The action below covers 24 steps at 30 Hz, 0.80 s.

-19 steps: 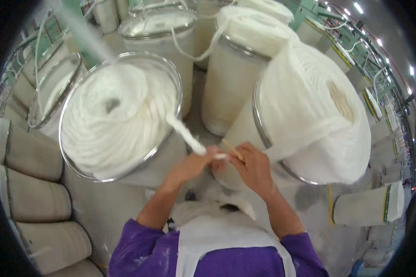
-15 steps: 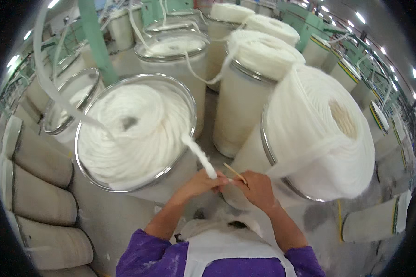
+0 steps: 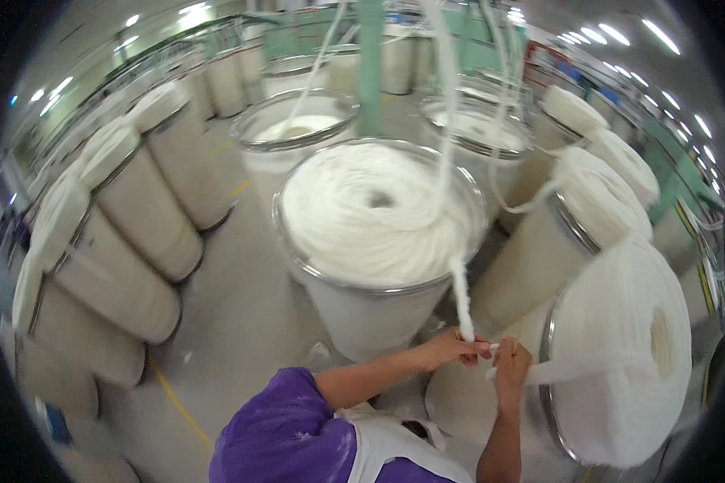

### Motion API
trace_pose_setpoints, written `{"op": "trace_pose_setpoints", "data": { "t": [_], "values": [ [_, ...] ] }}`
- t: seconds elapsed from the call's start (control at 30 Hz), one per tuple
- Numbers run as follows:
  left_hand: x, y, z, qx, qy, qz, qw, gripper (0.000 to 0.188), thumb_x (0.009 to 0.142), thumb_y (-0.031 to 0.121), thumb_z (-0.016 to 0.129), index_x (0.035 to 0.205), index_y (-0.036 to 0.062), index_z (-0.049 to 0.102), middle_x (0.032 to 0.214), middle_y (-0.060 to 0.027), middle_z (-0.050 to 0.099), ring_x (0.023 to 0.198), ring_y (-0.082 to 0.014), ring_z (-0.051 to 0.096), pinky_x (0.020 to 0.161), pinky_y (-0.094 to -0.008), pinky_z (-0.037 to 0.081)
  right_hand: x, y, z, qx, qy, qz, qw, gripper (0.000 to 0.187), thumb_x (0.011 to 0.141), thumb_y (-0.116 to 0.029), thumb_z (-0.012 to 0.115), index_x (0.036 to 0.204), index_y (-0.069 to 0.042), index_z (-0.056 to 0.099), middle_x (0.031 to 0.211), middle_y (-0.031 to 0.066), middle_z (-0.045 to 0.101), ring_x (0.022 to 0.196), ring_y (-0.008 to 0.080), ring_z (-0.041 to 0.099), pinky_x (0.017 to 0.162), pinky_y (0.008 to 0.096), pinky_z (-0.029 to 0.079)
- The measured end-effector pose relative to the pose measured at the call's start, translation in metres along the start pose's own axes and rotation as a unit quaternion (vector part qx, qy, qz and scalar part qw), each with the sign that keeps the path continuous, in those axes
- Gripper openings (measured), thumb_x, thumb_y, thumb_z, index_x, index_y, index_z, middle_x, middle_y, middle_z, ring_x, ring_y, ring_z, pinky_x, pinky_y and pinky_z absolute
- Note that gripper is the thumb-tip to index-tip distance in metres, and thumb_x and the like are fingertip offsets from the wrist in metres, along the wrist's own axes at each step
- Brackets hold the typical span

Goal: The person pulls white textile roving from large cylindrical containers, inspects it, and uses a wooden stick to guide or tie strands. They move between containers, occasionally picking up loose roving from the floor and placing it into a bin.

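A tall pale can (image 3: 362,318) with a metal rim stands ahead of me, filled with coiled white sliver (image 3: 330,213). From its near right edge a thick end of sliver (image 3: 461,302) hangs down to my left hand (image 3: 453,351), whose fingers are closed on it. Touching or almost touching those fingertips is my right hand (image 3: 512,367), also closed. A flat, wide band of sliver (image 3: 572,368) reaches it from the big overflowing coil (image 3: 620,314) at the right. A small white bit shows between both hands. The thin wooden stick seen earlier cannot be made out now.
Another strand (image 3: 445,97) rises from the middle can. A green post (image 3: 370,72) stands behind it. Full cans (image 3: 149,209) line the left side, and more cans (image 3: 532,258) crowd the right. A yellow line (image 3: 177,406) crosses the floor.
The view has swung left, so the cans and both hands appear farther right. My hands stay together at the sliver ends. The stick in my right hand has dropped out of sight.
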State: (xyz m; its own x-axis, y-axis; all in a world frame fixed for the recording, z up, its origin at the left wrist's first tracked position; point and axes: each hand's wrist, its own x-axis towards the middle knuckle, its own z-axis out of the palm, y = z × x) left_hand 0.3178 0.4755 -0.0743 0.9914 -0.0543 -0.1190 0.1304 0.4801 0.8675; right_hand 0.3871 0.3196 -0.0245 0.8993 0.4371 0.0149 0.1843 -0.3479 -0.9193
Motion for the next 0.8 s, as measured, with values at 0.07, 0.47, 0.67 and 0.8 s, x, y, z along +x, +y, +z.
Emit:
{"op": "trace_pose_setpoints", "data": {
  "t": [0.07,0.47,0.67,0.8],
  "values": [
    [-0.025,-0.017,-0.012,0.013,0.032,-0.037,0.999,0.04,0.087,0.038,0.064,0.107,0.0036,0.062,0.1,-0.0034,0.064,0.085,-0.0109,0.056,0.075,-0.0248,0.047,0.005,-0.013,-0.009,-0.088,0.021,-0.121,0.988,0.028,0.093,-0.019,0.047,0.078,0.001,0.06,0.068,0.0036,0.058,0.059,0.0126,0.047,0.056,0.0282,0.039],
    [-0.267,-0.006,-0.124,0.188,0.206,0.054,0.959,0.069,0.086,0.045,0.062,0.135,0.0026,0.039,0.136,-0.0097,0.045,0.126,-0.0227,0.041,0.106,-0.0367,0.031,-0.078,-0.073,0.2,-0.177,-0.353,-0.243,0.886,0.039,0.093,-0.035,0.047,0.091,0.0,0.062,0.078,0.0124,0.065,0.065,0.0257,0.064,0.061,0.035,0.048],
    [-0.383,0.052,-0.229,0.142,0.288,0.098,0.942,0.045,0.098,0.039,0.041,0.105,0.0008,0.063,0.125,-0.0142,0.056,0.112,-0.0244,0.053,0.098,-0.0368,0.039,-0.13,-0.082,0.427,-0.142,-0.52,-0.261,0.801,0.04,0.091,-0.04,0.046,0.108,-0.008,0.061,0.099,0.0175,0.064,0.089,0.0347,0.061,0.075,0.046,0.046],
    [-0.463,0.093,-0.306,0.105,0.466,0.213,0.852,0.046,0.099,0.036,0.038,0.099,-0.0018,0.064,0.11,-0.0152,0.064,0.099,-0.0226,0.059,0.093,-0.036,0.043,-0.117,-0.047,0.558,-0.157,-0.667,-0.287,0.669,0.039,0.092,-0.039,0.045,0.114,-0.01,0.06,0.103,0.0156,0.064,0.094,0.0347,0.06,0.08,0.0441,0.046]
  ]
}}
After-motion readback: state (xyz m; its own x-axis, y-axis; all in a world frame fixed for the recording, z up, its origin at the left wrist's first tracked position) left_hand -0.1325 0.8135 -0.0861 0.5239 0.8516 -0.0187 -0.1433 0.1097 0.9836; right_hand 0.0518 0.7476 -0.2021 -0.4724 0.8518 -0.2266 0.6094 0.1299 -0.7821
